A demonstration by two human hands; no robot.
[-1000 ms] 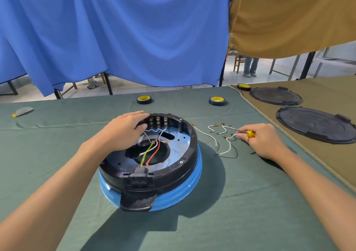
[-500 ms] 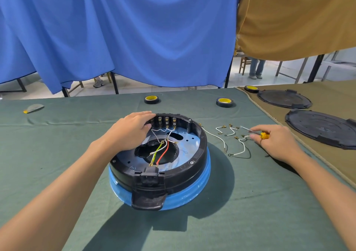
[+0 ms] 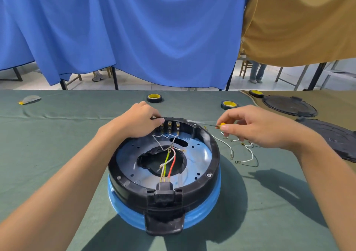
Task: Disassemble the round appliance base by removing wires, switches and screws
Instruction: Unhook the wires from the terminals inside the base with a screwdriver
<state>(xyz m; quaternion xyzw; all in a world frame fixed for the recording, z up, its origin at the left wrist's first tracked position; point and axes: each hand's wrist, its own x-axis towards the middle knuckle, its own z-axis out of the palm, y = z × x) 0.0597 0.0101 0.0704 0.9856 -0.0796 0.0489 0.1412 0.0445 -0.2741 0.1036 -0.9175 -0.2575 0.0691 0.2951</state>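
Note:
The round appliance base [image 3: 212, 154], black ring over a blue body, lies upside down on the green cloth. Inside it, green, white and red wires [image 3: 169, 162] run from the front plug socket [image 3: 164, 190] to a row of switch terminals [image 3: 169, 128] at the far rim. My left hand [image 3: 138, 122] grips the far rim beside those terminals. My right hand [image 3: 260, 129] pinches a small yellow-handled screwdriver [image 3: 219, 125], its tip pointing left above the far right rim. Loose white wires [image 3: 242, 152] lie on the cloth under my right hand.
Two rolls of black tape with yellow cores [image 3: 154, 98] [image 3: 228, 104] sit behind the base, a third [image 3: 255, 93] further right. Two black round covers [image 3: 289, 106] [image 3: 335, 137] lie on the brown cloth at right. A grey scrap [image 3: 29, 99] lies far left.
My right hand has lifted the screwdriver off the cloth and brought it left to the base's far right rim. My left hand has stayed on the far rim.

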